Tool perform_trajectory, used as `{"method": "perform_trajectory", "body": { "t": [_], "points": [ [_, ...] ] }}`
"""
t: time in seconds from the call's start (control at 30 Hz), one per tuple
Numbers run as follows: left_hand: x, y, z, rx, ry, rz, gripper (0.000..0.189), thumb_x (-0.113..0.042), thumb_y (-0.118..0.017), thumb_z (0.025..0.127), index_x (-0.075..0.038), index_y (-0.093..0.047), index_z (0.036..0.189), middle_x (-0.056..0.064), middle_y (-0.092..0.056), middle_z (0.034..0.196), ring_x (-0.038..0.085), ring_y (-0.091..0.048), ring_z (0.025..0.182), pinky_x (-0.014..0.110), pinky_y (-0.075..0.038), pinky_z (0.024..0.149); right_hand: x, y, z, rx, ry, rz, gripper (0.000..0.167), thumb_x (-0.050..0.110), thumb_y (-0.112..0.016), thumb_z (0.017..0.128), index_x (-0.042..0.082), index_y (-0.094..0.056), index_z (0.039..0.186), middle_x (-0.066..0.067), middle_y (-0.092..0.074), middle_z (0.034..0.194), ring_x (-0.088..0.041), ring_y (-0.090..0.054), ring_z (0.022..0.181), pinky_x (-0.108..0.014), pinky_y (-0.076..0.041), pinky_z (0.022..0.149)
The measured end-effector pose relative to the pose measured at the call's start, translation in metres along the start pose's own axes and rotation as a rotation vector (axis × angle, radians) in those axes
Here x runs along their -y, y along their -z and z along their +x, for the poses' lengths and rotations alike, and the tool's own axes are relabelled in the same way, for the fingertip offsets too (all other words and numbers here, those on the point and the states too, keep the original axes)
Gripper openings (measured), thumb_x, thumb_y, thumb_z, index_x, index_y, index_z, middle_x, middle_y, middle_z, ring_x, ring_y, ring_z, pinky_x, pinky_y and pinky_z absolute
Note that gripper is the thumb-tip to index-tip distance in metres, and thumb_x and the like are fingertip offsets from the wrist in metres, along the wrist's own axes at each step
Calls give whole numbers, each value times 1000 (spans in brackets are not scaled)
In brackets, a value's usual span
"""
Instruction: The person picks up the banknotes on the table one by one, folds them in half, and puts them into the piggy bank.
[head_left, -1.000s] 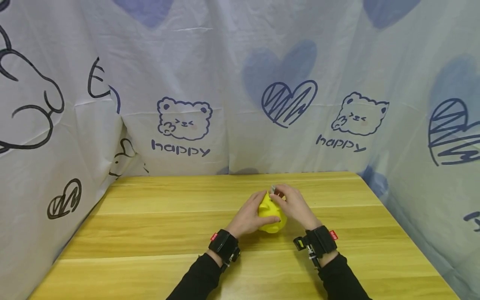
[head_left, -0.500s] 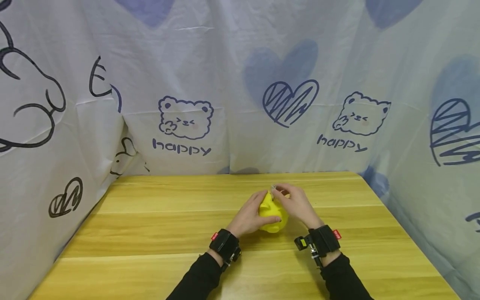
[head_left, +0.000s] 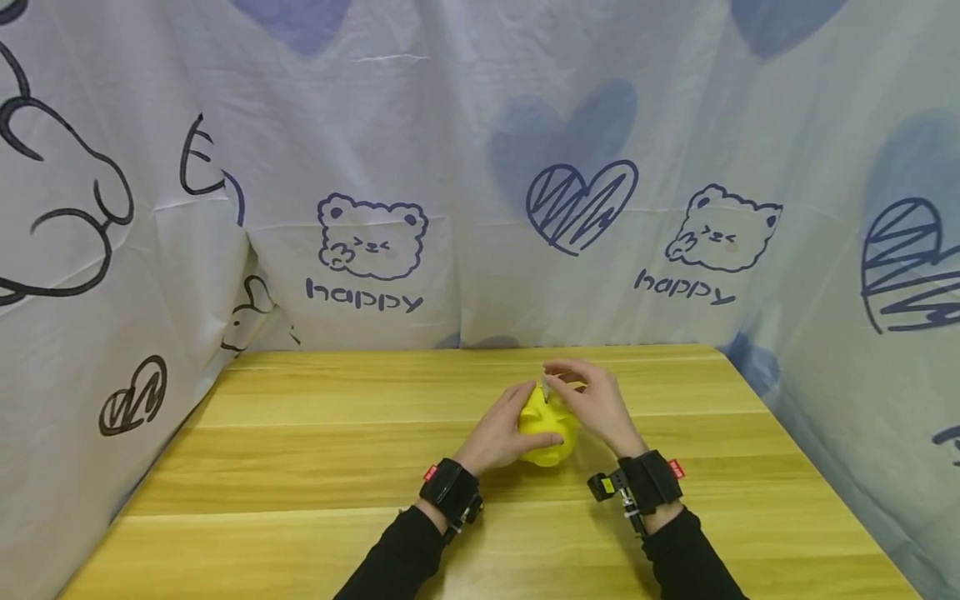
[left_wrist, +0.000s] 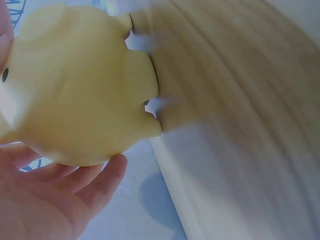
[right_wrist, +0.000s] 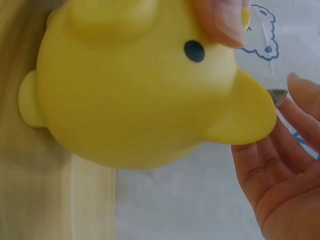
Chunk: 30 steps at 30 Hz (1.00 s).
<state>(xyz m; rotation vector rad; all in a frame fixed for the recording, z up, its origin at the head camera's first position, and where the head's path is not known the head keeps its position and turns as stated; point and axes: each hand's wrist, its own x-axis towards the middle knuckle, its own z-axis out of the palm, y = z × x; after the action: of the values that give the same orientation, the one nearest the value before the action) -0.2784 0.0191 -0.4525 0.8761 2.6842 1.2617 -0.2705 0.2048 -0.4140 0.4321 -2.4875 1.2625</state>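
A round yellow piggy bank [head_left: 546, 457] stands on the table right of its middle, with black dot eyes, ears and short feet. My left hand [head_left: 497, 435] holds it from the left, thumb across its front and fingers round the far side, as the left wrist view of the piggy bank [left_wrist: 80, 90] shows. At the top, my right hand [head_left: 600, 408] pinches a small silver-grey coin [right_wrist: 277, 96] with lettering on it. Part of the coin is hidden behind the yellow ear [right_wrist: 245, 112] in the right wrist view.
A wooden-topped table [head_left: 300, 467] spreads under both hands. White cloth [head_left: 480, 275] printed with hearts and bears hangs behind it and at both sides. Each wrist wears a black strap [head_left: 649, 482] with a small camera.
My right hand has shifted slightly over the top of the piggy bank, and the coin now stands more upright there. The left hand keeps its hold; the piggy bank stays put.
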Motion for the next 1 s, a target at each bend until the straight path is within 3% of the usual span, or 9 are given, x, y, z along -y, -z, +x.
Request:
{"method": "perform_trajectory", "body": {
  "t": [0.13, 0.43, 1.0],
  "points": [
    [-1, 0, 0, 1, 0, -3, 86, -56, -70, 84, -25, -30, 154, 6, -41, 151, 23, -50, 126, 40, -48, 98, -1, -1, 0, 11, 53, -21, 28, 26, -61, 98, 17, -68, 124, -5, -70, 119, -21, -66, 102, -38, -57, 80],
    [0, -1, 0, 7, 9, -11, 87, -57, -70, 84, -25, -29, 154, 6, -39, 152, 23, -51, 124, 40, -49, 96, -1, -1, 0, 17, 65, -41, 24, 21, -61, 98, 16, -72, 119, -3, -72, 115, -18, -66, 99, -33, -56, 77],
    [0, 0, -1, 10, 21, -8, 87, -57, -70, 84, -26, -29, 154, 5, -40, 151, 20, -52, 117, 34, -50, 91, -2, -3, 0, 25, 62, -72, 22, 20, -64, 97, 13, -72, 115, -5, -73, 111, -20, -69, 99, -36, -58, 78]
  ]
}}
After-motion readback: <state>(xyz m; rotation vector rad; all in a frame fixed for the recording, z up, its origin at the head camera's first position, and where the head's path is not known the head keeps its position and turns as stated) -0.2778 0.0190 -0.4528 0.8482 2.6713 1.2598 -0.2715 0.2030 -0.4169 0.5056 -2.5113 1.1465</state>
